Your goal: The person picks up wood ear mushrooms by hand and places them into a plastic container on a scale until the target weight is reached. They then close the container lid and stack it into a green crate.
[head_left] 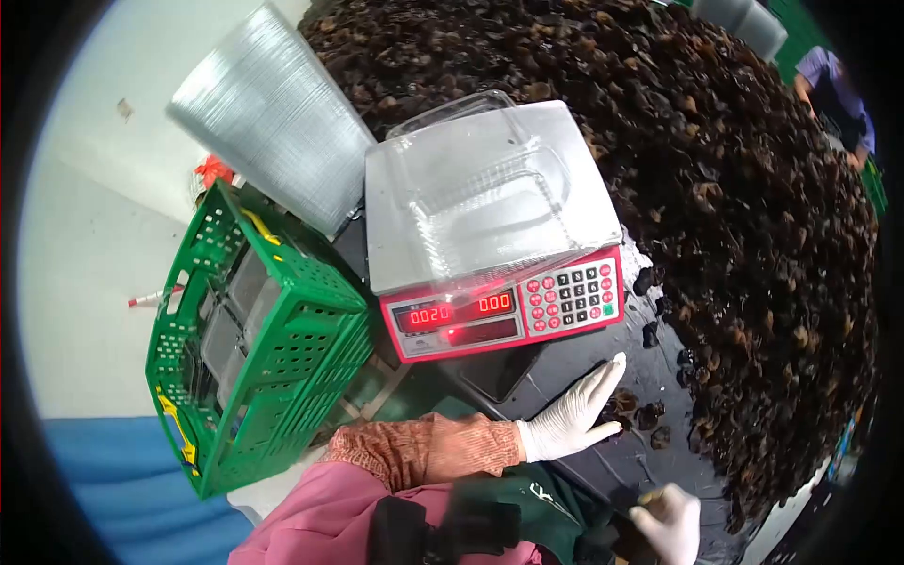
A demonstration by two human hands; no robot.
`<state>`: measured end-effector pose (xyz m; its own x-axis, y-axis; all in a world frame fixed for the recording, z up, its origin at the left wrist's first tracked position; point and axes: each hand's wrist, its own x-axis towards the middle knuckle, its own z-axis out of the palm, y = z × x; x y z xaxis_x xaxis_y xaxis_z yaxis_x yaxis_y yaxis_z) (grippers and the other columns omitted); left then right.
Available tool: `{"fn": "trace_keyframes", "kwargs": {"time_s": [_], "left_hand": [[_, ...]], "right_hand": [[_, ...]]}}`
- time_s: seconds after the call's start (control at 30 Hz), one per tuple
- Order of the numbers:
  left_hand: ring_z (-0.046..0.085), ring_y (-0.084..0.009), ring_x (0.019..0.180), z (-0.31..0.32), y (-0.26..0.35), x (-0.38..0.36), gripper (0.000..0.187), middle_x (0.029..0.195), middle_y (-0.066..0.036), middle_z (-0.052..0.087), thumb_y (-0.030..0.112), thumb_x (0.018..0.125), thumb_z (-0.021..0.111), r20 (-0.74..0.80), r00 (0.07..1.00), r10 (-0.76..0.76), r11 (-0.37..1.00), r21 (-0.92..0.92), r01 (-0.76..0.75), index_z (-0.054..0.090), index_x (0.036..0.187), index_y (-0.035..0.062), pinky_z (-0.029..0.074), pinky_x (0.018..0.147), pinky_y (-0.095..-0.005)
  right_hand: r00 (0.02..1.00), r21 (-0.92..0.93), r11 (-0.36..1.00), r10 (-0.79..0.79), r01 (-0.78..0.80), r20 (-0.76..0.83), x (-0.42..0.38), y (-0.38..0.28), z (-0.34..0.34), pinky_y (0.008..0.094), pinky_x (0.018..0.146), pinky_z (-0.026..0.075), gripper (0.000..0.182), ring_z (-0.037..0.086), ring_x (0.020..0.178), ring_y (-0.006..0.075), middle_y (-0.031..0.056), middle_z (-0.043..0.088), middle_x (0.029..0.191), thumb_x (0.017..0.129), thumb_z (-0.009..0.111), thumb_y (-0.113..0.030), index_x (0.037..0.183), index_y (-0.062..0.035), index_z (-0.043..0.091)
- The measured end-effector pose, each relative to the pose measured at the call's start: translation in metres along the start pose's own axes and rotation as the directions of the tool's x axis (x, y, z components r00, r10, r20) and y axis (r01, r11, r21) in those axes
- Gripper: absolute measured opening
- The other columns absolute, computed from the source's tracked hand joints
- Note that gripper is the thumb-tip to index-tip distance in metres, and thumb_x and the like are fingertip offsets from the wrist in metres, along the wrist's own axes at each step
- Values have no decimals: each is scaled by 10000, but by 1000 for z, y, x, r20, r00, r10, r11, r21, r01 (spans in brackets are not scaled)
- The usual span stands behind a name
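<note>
My left hand [571, 414], in a white glove, lies open on the dark table with its fingers stretched out, just below the scale. Beside its fingertips are a few loose dark brown pieces [650, 414] that look like wood ear mushrooms. My right hand [670, 525], also gloved, is at the bottom right with its fingers curled; whatever it may hold is hidden. A digital scale [584, 315] with a red front reads 0.020 and 0.00. A clear plastic container [490, 202] rests open on its metal plate.
A large heap of wood ear mushrooms [744, 235] fills the right and back. A tall stack of clear containers [273, 113] leans at the upper left. A green crate [301, 367] with plastic containers stands on the left. Another person [838, 99] is at the far upper right.
</note>
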<state>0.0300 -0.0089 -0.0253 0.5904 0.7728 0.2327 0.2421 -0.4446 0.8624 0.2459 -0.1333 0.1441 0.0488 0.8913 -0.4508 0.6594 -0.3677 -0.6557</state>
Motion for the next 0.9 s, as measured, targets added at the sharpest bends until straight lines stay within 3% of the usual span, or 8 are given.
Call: {"fn": "trace_keyframes", "kwargs": {"time_s": [0.13, 0.17, 0.2, 0.23, 0.27, 0.37, 0.67, 0.9], "left_hand": [[285, -434, 1534, -3, 7, -3, 931, 1648, -316, 242, 248, 951, 717, 61, 994, -86, 996, 45, 83, 153, 1618, -76, 259, 1271, -463], [299, -447, 1525, 1, 1, -5, 908, 1630, -328, 276, 248, 939, 714, 6, 1000, -19, 1000, 24, 19, 196, 1609, -78, 267, 1265, -480], [318, -468, 1509, -5, 4, -2, 894, 1617, -344, 290, 244, 920, 723, 7, 1000, -3, 996, 95, 3, 238, 1594, -87, 279, 1255, -500], [329, -484, 1497, -22, 28, 7, 878, 1611, -352, 296, 224, 910, 727, 126, 969, -211, 973, 126, 196, 260, 1585, -88, 283, 1250, -501], [341, -485, 1491, -9, 10, -3, 861, 1610, -341, 314, 190, 903, 727, 8, 1000, -28, 997, 70, 28, 275, 1583, -82, 288, 1247, -492], [391, -382, 1492, -11, 3, -4, 752, 1610, -269, 367, 30, 933, 642, -45, 999, 12, 999, -32, -13, 286, 1589, -65, 312, 1239, -456], [337, -341, 1538, -46, 12, 0, 638, 1651, -216, 333, -18, 1010, 417, 3, 995, -103, 966, -237, 100, 230, 1620, -37, 250, 1268, -470], [490, -347, 1412, -65, 34, 1, 1056, 1558, -224, 460, 237, 739, 918, 167, 983, -81, 961, 275, 33, 336, 1578, -32, 409, 1170, -446]], "right_hand": [[994, -118, 987, 106, -105, 3, -45, 53, 14, 330, 633, 465, 156, 583, 659, 187, 133, 705, 830, 949, 721, -133, 1015, 6, 695], [990, -99, 991, 76, -88, -117, -46, 77, 29, 299, 602, 480, 78, 605, 623, 183, 117, 624, 718, 750, 715, 36, 782, 38, 644], [967, -90, 993, -96, 77, -234, -36, 54, 36, 304, 626, 499, 107, 625, 641, 219, 144, 642, 765, 762, 723, 39, 861, 38, 680], [965, -62, 994, -106, 93, -239, -30, 34, 34, 355, 657, 548, 202, 690, 703, 328, 140, 682, 860, 790, 758, -21, 987, -35, 719], [975, -31, 999, 3, -10, -220, -30, 24, 33, 361, 693, 551, 264, 693, 741, 310, 130, 691, 890, 802, 769, -50, 1061, -38, 723], [949, -26, 996, -91, 87, -301, -17, 30, 36, 340, 720, 548, 298, 683, 767, 265, 114, 694, 928, 859, 741, -73, 1150, -33, 695], [838, 64, 996, -12, 56, -546, 12, 54, 56, 319, 754, 557, 274, 699, 801, 218, 110, 668, 987, 907, 694, -23, 1181, -19, 684], [833, 2, 1000, -24, 31, -552, 44, 53, 62, 333, 741, 564, 465, 695, 833, 225, 114, 626, 1164, 869, 745, -110, 1317, -74, 627]]}}
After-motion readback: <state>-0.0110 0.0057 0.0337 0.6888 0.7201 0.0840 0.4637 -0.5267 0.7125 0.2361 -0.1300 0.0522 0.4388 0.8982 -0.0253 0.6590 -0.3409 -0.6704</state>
